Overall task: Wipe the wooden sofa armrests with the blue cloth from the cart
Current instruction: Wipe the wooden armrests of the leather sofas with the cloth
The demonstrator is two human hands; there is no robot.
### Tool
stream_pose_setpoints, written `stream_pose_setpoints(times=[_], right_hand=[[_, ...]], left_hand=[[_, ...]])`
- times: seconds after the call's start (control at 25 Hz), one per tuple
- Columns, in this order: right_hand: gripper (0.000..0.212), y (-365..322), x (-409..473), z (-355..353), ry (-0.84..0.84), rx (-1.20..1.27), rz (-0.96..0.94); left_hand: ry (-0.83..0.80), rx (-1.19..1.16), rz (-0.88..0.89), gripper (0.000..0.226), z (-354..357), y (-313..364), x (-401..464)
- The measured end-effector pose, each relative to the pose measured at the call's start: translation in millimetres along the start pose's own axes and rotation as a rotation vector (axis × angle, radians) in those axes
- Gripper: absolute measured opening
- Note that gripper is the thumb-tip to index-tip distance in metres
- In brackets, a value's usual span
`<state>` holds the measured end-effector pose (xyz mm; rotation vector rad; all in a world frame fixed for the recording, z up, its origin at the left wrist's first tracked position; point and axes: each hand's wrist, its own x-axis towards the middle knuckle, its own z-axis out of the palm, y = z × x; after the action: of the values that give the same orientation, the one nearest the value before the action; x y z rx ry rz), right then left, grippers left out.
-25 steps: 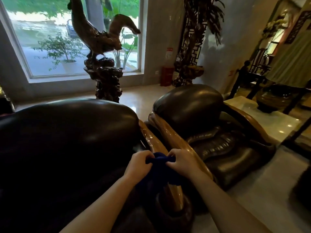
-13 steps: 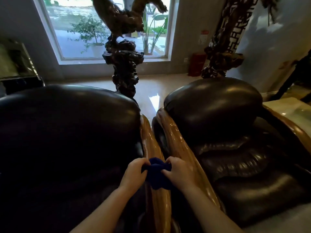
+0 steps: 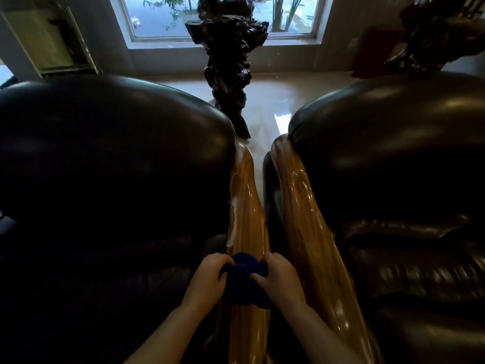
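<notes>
Bunching the dark blue wiping cloth [image 3: 244,281] between left hand [image 3: 207,281] at nine o'clock and right hand [image 3: 279,281] at three, fingers curled gripping it, pressing down over the glossy amber wooden armrest [image 3: 248,206], likely readying a stroke toward twelve

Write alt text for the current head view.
Both hands, left hand and right hand, grip a bunched blue cloth over the left of two glossy wooden armrests between dark leather seats, facing a window.
</notes>
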<state>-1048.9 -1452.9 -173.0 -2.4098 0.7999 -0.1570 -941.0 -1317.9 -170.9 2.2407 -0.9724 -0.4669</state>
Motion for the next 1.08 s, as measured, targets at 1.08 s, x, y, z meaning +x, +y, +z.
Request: stream_pose_setpoints(times=[1.08], right_hand=[[0.061, 53, 39, 147, 0.263, -0.151, 0.137]], left_hand=[[0.229, 0.004, -0.143, 0.057, 138, -72, 48]])
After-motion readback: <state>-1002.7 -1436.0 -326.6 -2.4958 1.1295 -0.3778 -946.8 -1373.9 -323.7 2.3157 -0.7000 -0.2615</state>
